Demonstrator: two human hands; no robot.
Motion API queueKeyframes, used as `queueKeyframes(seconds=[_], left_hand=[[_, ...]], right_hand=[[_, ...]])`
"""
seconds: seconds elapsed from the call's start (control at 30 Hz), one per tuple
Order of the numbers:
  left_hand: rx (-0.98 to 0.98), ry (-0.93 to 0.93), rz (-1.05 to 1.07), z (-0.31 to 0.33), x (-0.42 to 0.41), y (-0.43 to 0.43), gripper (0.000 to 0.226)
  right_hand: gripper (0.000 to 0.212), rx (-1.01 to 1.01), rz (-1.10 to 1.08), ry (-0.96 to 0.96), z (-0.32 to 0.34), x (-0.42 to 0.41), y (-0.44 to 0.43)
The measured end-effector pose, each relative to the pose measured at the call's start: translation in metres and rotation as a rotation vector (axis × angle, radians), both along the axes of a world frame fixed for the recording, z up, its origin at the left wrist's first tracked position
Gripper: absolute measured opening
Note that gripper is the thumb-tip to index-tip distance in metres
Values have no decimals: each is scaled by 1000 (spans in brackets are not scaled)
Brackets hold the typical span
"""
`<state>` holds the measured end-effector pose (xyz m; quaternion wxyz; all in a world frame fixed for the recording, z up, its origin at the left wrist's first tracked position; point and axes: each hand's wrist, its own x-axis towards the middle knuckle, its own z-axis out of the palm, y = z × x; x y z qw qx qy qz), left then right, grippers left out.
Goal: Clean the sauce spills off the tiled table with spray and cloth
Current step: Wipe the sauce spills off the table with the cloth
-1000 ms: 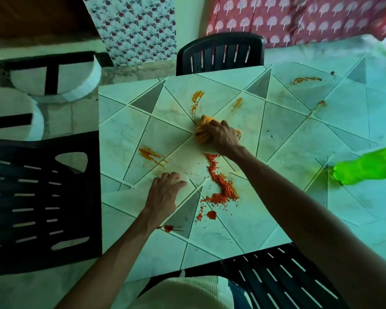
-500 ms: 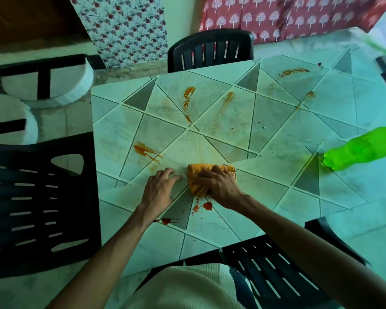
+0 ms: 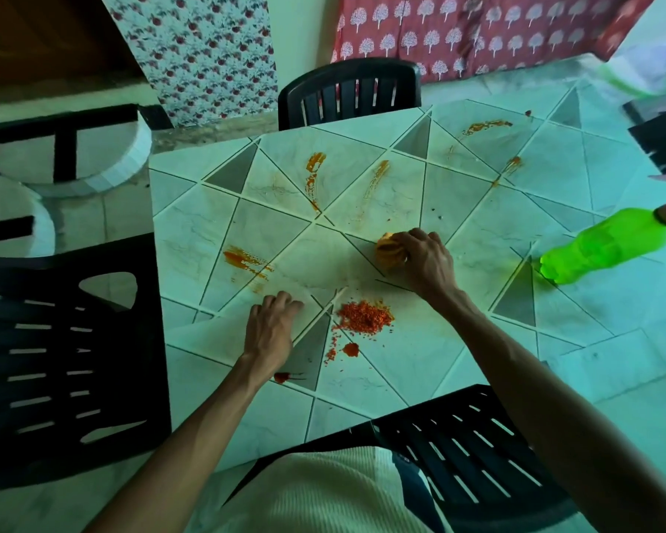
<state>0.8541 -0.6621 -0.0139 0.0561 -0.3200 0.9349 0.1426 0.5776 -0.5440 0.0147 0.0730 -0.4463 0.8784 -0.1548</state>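
two hands on table; right hand [image 3: 425, 259] grips cloth [image 3: 387, 253]

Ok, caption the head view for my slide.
Right hand presses an orange cloth on the tiled table, left hand flat beside a red sauce pile.

Black plastic chairs [image 3: 348, 92], patterned curtains [image 3: 473, 30]

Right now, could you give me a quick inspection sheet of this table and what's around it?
Surface: tiled table, several orange sauce smears, one crumbly red pile.
Job's things: orange cloth; green spray bottle at the right.
Clutter: nothing seen.
Hands: right hand bunched on the cloth; left hand flat on the table.
Cables: nothing seen.
Surroundings: black plastic chairs, patterned fabrics behind.
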Motion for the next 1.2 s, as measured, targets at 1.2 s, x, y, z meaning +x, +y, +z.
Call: queueKeyframes(seconds=[1.2], left_hand=[[116,85,206,-12,71,-25,63]], right_hand=[[35,-105,-107,-227,-3,72,-5]])
